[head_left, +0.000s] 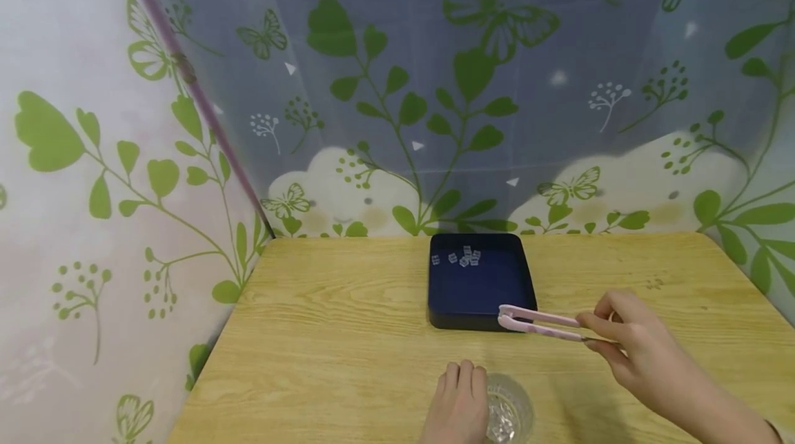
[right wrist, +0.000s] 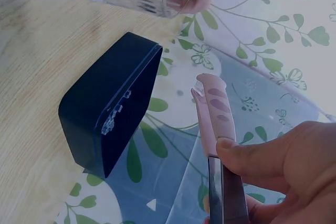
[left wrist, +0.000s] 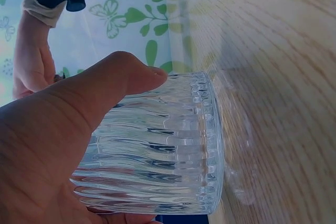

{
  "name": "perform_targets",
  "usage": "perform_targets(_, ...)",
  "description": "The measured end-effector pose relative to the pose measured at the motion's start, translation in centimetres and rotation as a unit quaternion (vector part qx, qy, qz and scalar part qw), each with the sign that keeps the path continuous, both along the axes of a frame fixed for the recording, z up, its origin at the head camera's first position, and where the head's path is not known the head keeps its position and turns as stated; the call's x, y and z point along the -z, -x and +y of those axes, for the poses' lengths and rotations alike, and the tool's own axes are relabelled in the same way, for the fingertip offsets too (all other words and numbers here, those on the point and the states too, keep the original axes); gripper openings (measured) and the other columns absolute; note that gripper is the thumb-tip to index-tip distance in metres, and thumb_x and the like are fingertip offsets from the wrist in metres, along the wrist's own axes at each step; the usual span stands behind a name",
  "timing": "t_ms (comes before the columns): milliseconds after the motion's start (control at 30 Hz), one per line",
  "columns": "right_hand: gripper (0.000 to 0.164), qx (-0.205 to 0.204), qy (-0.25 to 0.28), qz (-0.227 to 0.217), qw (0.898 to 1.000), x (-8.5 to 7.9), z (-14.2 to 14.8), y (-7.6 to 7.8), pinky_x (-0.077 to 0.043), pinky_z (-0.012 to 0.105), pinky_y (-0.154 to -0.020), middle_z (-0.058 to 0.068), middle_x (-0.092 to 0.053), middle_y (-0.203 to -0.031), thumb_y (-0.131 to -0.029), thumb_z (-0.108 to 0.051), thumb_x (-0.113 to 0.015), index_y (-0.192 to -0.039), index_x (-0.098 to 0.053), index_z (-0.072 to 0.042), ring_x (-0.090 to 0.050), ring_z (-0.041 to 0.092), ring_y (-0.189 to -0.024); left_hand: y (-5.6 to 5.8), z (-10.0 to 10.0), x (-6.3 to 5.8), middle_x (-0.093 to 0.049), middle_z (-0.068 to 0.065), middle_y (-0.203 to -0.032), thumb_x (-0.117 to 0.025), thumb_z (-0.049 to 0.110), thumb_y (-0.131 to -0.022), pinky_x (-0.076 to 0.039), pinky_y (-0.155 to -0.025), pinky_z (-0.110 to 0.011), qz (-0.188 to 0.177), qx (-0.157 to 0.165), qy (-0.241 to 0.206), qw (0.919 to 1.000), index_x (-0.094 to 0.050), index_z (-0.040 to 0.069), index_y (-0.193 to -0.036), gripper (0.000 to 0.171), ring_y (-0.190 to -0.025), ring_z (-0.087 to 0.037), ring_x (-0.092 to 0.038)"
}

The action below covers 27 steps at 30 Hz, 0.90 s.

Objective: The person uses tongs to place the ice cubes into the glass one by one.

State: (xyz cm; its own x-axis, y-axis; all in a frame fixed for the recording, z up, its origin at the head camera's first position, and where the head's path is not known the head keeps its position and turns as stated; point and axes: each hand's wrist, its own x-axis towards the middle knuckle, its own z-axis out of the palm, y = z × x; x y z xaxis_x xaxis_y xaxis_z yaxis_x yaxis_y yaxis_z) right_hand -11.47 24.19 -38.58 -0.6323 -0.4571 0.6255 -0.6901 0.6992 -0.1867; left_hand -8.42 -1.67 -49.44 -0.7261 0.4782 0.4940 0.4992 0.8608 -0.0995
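My left hand (head_left: 458,402) holds a clear ribbed glass (left wrist: 157,150) upright on the table, thumb along its near side in the left wrist view. Clear pieces lie at the bottom of the glass. My right hand (head_left: 640,340) grips a pair of metal tongs with pink tips (right wrist: 218,103), held level over the front right corner of a dark blue tray (head_left: 466,320). Between the tips, in the right wrist view, a small clear piece (right wrist: 199,85) shows. Several small clear cubes (head_left: 466,259) lie toward the back of the tray.
The wood-grain table (head_left: 323,340) carries the tray near its far edge and the glass near the front. Behind it hangs a blue curtain (head_left: 385,9) printed with leaves and butterflies, and a paler one (head_left: 62,223) runs along the left side.
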Motion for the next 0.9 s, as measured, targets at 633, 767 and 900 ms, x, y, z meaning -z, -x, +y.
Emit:
perform_targets(633,0.047,-0.102,0.017,0.014,0.995,1.3,-0.3,-3.3,-0.022,0.013,-0.058,-0.015,-0.042,-0.087,-0.100,-0.047,-0.042,-0.088,-0.073,-0.014,-0.033,-0.001,-0.074,0.1,-0.1,0.1,-0.041,-0.001,-0.089,-0.022,0.003,-0.096,-0.040,-0.068,-0.023,0.033,0.001,-0.004,0.9995,-0.048,0.009,-0.097,0.026,-0.081,-0.015,-0.039)
perform_targets(767,0.050,-0.112,0.008,0.007,0.994,1.6,0.1,-3.6,-0.022,0.013,-0.058,-0.014,-0.042,-0.088,-0.099,-0.046,-0.042,-0.090,-0.075,-0.011,-0.032,-0.001,-0.075,0.0,-0.1,0.1,-0.041,-0.002,-0.091,-0.051,0.011,-0.083,-0.041,-0.070,-0.023,0.023,0.001,0.000,0.9997,-0.048,0.008,-0.100,0.017,-0.082,-0.015,-0.039)
perform_targets(900,0.049,-0.118,0.008,0.002,0.993,1.7,0.2,-3.8,-0.022,0.012,-0.058,-0.014,-0.041,-0.090,-0.100,-0.045,-0.042,-0.092,-0.075,-0.010,-0.032,-0.001,-0.077,0.1,0.0,0.1,-0.041,-0.002,-0.090,-0.032,0.004,-0.093,-0.041,-0.069,-0.023,0.035,0.003,0.001,0.9994,-0.049,0.008,-0.100,0.019,-0.081,-0.015,-0.039)
